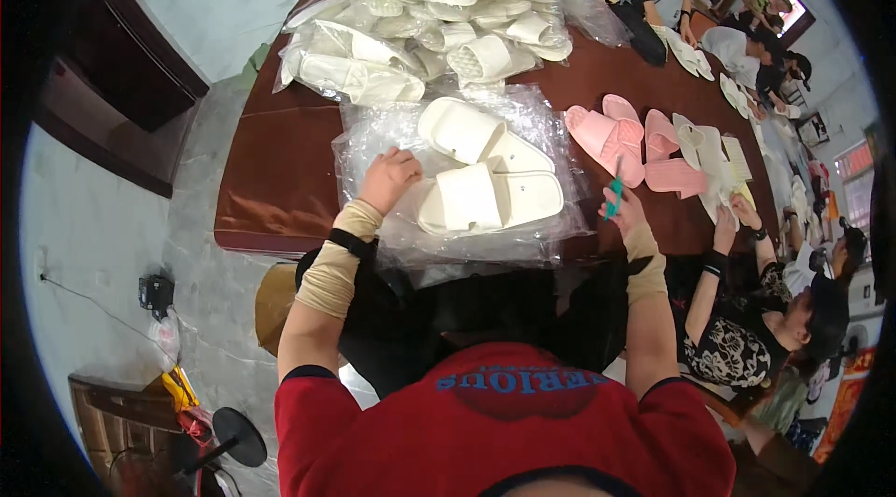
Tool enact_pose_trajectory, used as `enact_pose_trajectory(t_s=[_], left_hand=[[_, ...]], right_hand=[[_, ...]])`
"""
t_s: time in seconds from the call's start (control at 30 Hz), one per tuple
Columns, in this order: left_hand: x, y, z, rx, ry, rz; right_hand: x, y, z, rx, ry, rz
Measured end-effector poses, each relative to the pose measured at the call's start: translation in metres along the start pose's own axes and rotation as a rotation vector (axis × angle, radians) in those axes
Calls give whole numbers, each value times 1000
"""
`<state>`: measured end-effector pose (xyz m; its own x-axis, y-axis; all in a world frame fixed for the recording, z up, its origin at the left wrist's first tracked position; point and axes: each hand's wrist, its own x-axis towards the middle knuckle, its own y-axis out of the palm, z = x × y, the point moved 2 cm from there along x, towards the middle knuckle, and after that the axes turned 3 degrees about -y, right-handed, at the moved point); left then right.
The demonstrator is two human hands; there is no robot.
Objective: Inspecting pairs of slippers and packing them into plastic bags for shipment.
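A pair of cream slippers [473,198] lies side by side on a stack of clear plastic bags [392,240] in front of me. My left hand [390,180] is at the left of this pair, above the plastic, its fingers curled. Whether anything is pinched in them is hidden. To the right of the slippers, my right hand [629,209] is closed around small scissors [613,199] with teal handles, their blades pointing away from me. Beyond that hand lie pink slippers [607,140], apart from it.
A heap of bagged cream slippers [429,21] covers the far side of the brown table [266,180]. At right, a co-worker [747,329] handles pale slippers [707,156] beside more pink ones [674,175]. Other people work farther along the table. A black fan-like stand [240,436] is at lower left.
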<state>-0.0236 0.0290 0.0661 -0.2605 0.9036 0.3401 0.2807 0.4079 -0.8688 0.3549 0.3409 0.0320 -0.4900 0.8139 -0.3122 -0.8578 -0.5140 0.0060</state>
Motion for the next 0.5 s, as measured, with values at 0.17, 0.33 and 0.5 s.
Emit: enact_pose_trajectory(t_s=[0.17,0.33,0.5], left_hand=[[1,-21,7,-280,-20,-219],[0,-22,9,-382,-78,-204],[1,-27,9,-383,-12,-288]], right_hand=[[-35,61,64,-175,-269,195],[-65,180,122,-1022,-742,654],[-68,255,121,-1583,-1031,701]])
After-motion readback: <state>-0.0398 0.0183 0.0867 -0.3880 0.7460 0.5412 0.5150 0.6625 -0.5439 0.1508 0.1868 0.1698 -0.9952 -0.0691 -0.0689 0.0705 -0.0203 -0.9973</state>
